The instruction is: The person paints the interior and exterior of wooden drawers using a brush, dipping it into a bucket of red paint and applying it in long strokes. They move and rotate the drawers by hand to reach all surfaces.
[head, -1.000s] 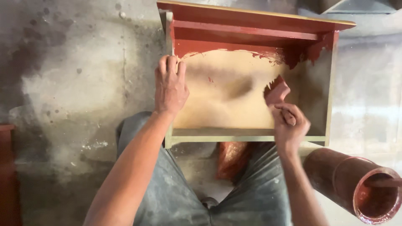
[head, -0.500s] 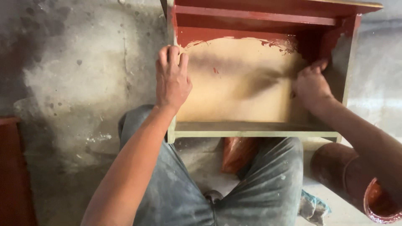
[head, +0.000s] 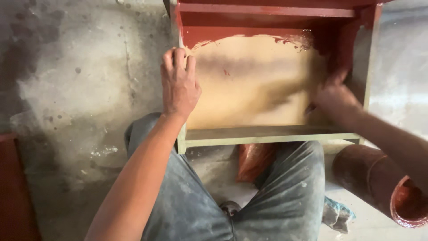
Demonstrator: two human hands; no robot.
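Observation:
A wooden box-shaped cabinet [head: 267, 135] lies open on the floor in front of my knees. Its back part and right wall are painted dark red; the inner panel [head: 249, 85] is bare tan wood with a few red specks. My left hand [head: 179, 87] rests on the cabinet's left wall, fingers curled over its edge. My right hand [head: 334, 96] is blurred with motion inside the cabinet, close to the right wall. It is closed around a paintbrush, which the hand mostly hides.
A round container [head: 379, 183] wet with red paint lies at my lower right. A red-stained bag [head: 254, 160] sits between my legs, and a grey rag [head: 336, 214] lies by my right thigh. A dark red painted piece [head: 13, 192] stands at the left edge on stained concrete [head: 80, 89].
My right hand has swept the brush from the panel's middle right toward the right wall. The view has tilted down and closer. My left hand stays on the left wall.

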